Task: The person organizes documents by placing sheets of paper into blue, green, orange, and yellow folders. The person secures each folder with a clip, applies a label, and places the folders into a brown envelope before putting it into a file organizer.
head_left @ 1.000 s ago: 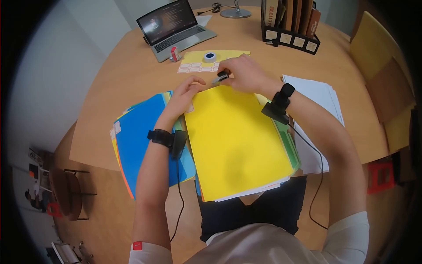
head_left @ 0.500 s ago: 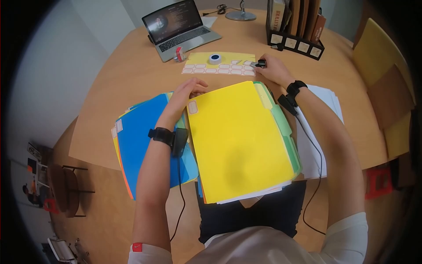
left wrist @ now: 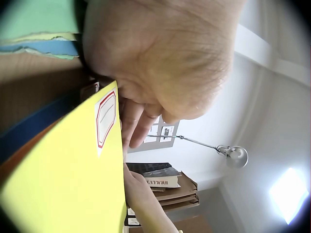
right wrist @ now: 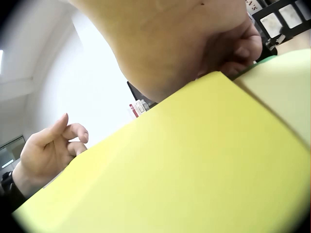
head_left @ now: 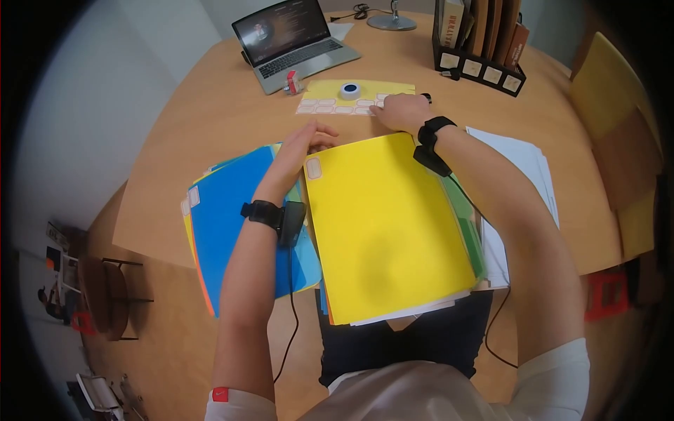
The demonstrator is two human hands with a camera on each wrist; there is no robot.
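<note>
My right hand (head_left: 404,112) reaches past the far edge of a yellow folder (head_left: 382,217), fingertips at the front edge of a label sheet (head_left: 326,102). In the right wrist view its fingers (right wrist: 245,51) curl inward; I cannot tell whether they hold anything. A small black thing (head_left: 426,98) shows just behind this hand. My left hand (head_left: 298,154) rests at the folder's upper left corner, beside a red-framed label (head_left: 313,168). Its fingers are loosely bent with nothing in them. The yellow folder lies on a stack of green folders (head_left: 467,231) and papers.
Blue and other coloured folders (head_left: 235,210) lie on the left, white papers (head_left: 516,165) on the right. A round white thing with a dark centre (head_left: 349,91) sits on the label sheet. Beyond are a laptop (head_left: 298,59), a lamp base (head_left: 391,22) and a file rack (head_left: 477,70).
My right hand went right with a black-and-silver thing, then came back left over the label sheet, with the black thing staying behind it. My left hand has stayed at the folder's corner.
</note>
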